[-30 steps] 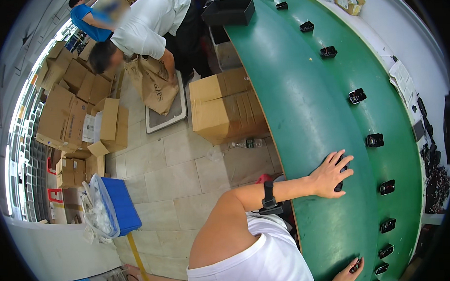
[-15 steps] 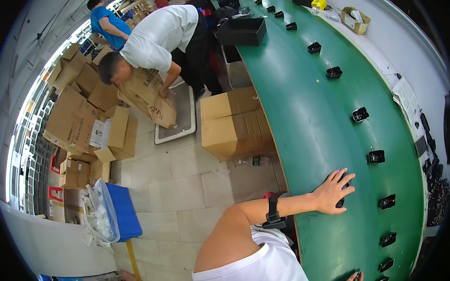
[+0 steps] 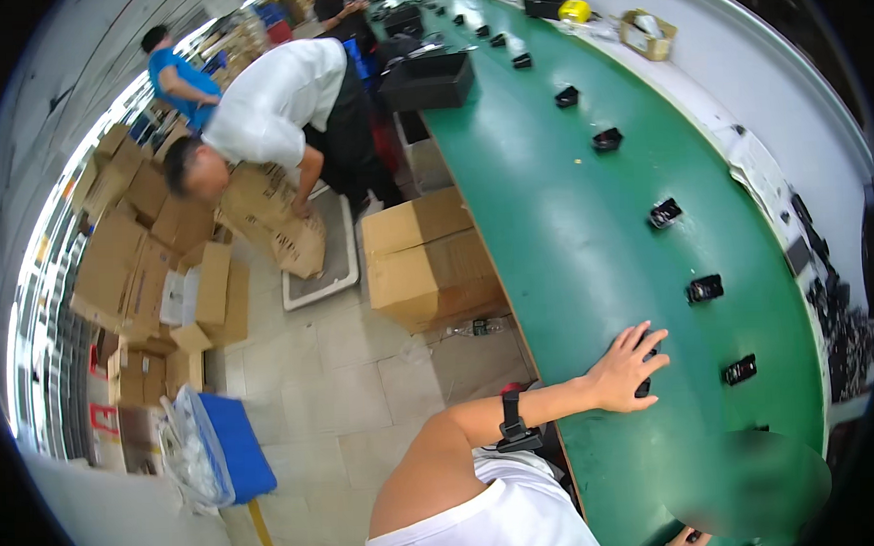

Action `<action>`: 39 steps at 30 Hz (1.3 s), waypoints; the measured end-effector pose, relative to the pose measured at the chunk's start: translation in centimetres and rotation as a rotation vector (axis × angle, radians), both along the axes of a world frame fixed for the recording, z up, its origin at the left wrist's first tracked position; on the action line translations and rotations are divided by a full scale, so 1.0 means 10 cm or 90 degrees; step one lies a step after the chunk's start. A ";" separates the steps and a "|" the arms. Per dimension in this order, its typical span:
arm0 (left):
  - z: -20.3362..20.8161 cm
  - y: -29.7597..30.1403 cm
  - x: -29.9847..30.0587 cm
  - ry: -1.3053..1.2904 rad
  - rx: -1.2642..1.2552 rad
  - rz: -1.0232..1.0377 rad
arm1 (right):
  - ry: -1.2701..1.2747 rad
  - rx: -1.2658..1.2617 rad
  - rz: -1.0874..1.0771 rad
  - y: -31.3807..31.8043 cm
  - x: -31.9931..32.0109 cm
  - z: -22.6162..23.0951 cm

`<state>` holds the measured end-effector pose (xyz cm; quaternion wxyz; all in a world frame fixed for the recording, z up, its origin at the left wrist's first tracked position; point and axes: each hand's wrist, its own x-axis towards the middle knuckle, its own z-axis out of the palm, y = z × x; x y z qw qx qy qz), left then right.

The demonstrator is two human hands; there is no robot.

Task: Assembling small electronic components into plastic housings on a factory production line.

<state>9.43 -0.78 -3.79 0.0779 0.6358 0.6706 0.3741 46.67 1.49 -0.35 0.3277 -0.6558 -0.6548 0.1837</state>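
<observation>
Resting on the green counter (image 3: 572, 268), the person's left hand (image 3: 625, 370) lies palm down with fingers spread over a small black part (image 3: 644, 385), its grip loose rather than clenched; whether the fingers actually pinch the part cannot be told. Over the past second the hand has kept to about the same spot at the counter's near edge, while the view has swung, so the handling of that part appears only just begun. A black wristband (image 3: 511, 428) sits on that forearm. The right hand (image 3: 685, 542) barely shows at the bottom edge, its grip impossible to judge. More black parts (image 3: 704, 288) stand in a spaced row along the counter, well apart. Beside the counter a co-worker in a white shirt (image 3: 277, 100) bends over cardboard boxes (image 3: 422, 259) on the floor.
</observation>
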 end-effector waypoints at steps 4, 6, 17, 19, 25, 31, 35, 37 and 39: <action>0.05 -0.06 -0.02 0.003 0.012 0.017 | -0.101 -0.015 0.059 0.08 0.09 -0.09; 0.08 0.00 0.03 0.026 0.014 0.009 | 0.043 -0.024 0.095 0.11 0.34 -0.45; 0.18 -0.25 -0.29 0.090 0.062 -0.038 | -0.052 0.103 0.159 0.00 -0.56 -0.08; 0.27 -0.29 -0.20 0.136 0.071 -0.026 | -0.014 0.094 0.114 -0.11 -0.53 -0.05; 0.43 -0.43 -0.09 0.227 0.134 -0.005 | 0.007 0.145 0.055 -0.09 -0.45 -0.12; 0.28 -0.35 -0.01 -0.069 -0.030 0.008 | 0.266 -0.027 -0.110 -0.03 -0.13 0.30; 0.30 -0.37 0.00 -0.056 0.027 0.020 | 0.495 -0.146 -0.128 0.12 -0.13 0.34; 0.26 -0.43 -0.06 -0.052 0.012 0.031 | 0.426 -0.119 -0.090 0.15 -0.17 0.24; 0.20 -0.49 -0.09 -0.051 -0.001 0.028 | 0.356 -0.082 -0.063 0.12 -0.21 0.23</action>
